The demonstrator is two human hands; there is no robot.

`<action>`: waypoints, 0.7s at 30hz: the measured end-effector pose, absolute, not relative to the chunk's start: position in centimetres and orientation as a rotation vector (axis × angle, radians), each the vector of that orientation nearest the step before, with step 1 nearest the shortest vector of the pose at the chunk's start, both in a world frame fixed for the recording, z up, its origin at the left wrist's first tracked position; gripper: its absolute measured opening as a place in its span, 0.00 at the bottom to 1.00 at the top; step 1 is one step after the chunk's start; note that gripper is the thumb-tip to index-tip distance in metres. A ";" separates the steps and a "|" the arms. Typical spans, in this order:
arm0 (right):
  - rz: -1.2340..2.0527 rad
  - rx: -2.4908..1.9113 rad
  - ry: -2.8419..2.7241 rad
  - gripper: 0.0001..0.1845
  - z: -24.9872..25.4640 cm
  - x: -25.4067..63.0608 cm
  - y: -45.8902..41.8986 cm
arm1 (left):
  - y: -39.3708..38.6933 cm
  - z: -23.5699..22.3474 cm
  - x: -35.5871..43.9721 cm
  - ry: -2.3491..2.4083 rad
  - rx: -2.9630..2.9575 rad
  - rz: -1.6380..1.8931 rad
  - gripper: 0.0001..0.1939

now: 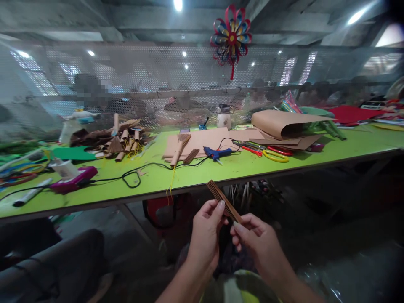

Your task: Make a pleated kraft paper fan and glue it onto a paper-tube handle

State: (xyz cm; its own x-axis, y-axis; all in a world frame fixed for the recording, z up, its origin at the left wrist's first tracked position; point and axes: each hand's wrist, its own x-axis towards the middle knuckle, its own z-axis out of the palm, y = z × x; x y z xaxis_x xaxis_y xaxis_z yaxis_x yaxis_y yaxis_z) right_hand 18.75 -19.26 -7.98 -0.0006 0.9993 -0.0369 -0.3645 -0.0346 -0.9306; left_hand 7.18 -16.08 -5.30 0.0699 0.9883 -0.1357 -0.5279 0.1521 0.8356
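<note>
Between my two hands is a narrow strip of pleated brown paper [217, 192], held at a slant in front of the table edge. My left hand [210, 219] pinches it near its middle, thumb on top. The lower right end sits between the thumb and fingers of my right hand [252, 231]. On the table just beyond lie another folded brown paper strip [191, 156] and a rolled paper piece with a fanned end [180, 150] and yellow string. To their right rests a blue glue gun [217, 154] with a black cord.
Red- and yellow-handled scissors [275, 155] lie near brown paper sheets [280, 124] on the green table [151, 185]. Several rolled paper pieces [126, 141] are heaped at left, by a purple power strip [74, 180]. A bottle [224, 117] stands behind. Someone's leg is at lower left.
</note>
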 end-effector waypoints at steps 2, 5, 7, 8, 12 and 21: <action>1.389 -0.971 -0.913 0.12 -8.1 18.7 -19.2 | -16.0 -5.6 7.2 0.842 0.708 1.291 0.10; 1.398 -0.994 -0.925 0.12 -8.3 18.8 -19.2 | -15.9 -5.9 7.1 0.852 0.706 1.282 0.10; 1.412 -1.001 -0.926 0.12 -8.6 18.9 -19.2 | -15.8 -6.1 7.1 0.857 0.702 1.280 0.10; 1.416 -1.002 -0.926 0.12 -8.7 18.9 -19.2 | -15.8 -6.2 7.1 0.859 0.700 1.278 0.10; 1.425 -1.014 -0.941 0.12 -9.3 18.9 -19.1 | -15.5 -6.5 7.0 0.864 0.687 1.271 0.12; 1.460 -1.033 -0.917 0.13 -9.7 18.8 -18.9 | -15.5 -6.8 6.8 0.855 0.666 1.268 0.12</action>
State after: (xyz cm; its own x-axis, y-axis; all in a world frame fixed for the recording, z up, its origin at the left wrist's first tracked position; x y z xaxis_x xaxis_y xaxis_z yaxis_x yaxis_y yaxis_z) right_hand 18.78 -18.95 -9.68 -0.0483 0.9917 -0.1193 -0.3231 -0.1285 -0.9376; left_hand 6.79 -15.52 -6.83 0.0776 0.9812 -0.1769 -0.5319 0.1908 0.8250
